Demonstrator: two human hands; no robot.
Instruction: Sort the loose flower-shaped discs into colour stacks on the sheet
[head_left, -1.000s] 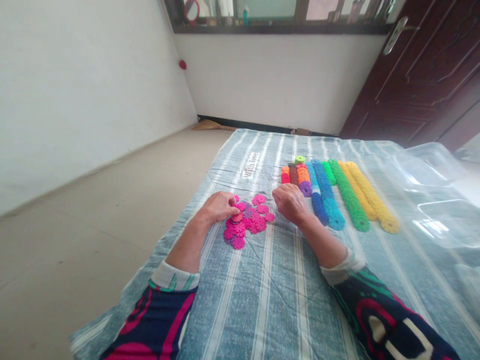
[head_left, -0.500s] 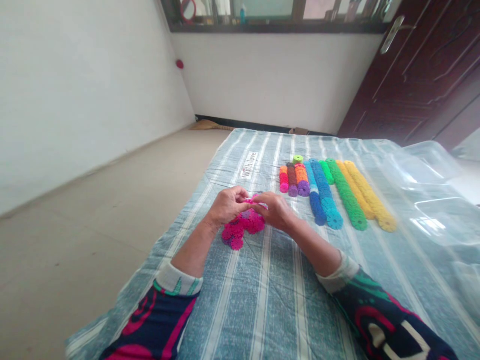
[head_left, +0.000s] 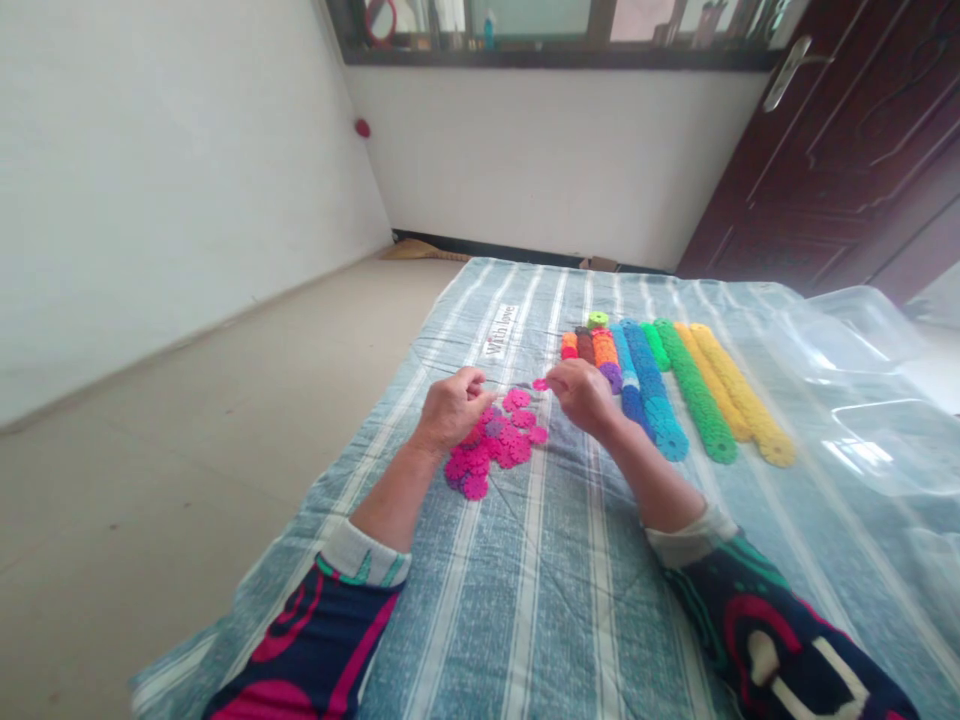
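Note:
A loose pile of pink notched plastic discs (head_left: 512, 447) lies on the striped cloth, with a purple one (head_left: 495, 427) among them. My right hand (head_left: 581, 393) pinches a single pink disc (head_left: 540, 384) by its edge, just left of the coloured rows. At the pile's upper left, my left hand (head_left: 454, 408) is closed, thumb against fingertips; whatever is between them is too small to make out. Beyond my right hand lie rows of stacked discs: red and orange, brown, orange and purple (head_left: 604, 350), blue (head_left: 660, 405), green (head_left: 697, 405), yellow (head_left: 742, 395).
Clear plastic containers (head_left: 892, 440) stand at the right of the cloth-covered surface (head_left: 547, 620). A lime-green disc stack (head_left: 598, 319) sits behind the rows. A "With love" label (head_left: 500, 332) is on the cloth. Tiled floor lies left, a dark red door (head_left: 832, 150) right.
My hands were together above the pile and have come apart. The right one has moved right with a pink disc, partly covering the rows; more of the pink pile shows between them.

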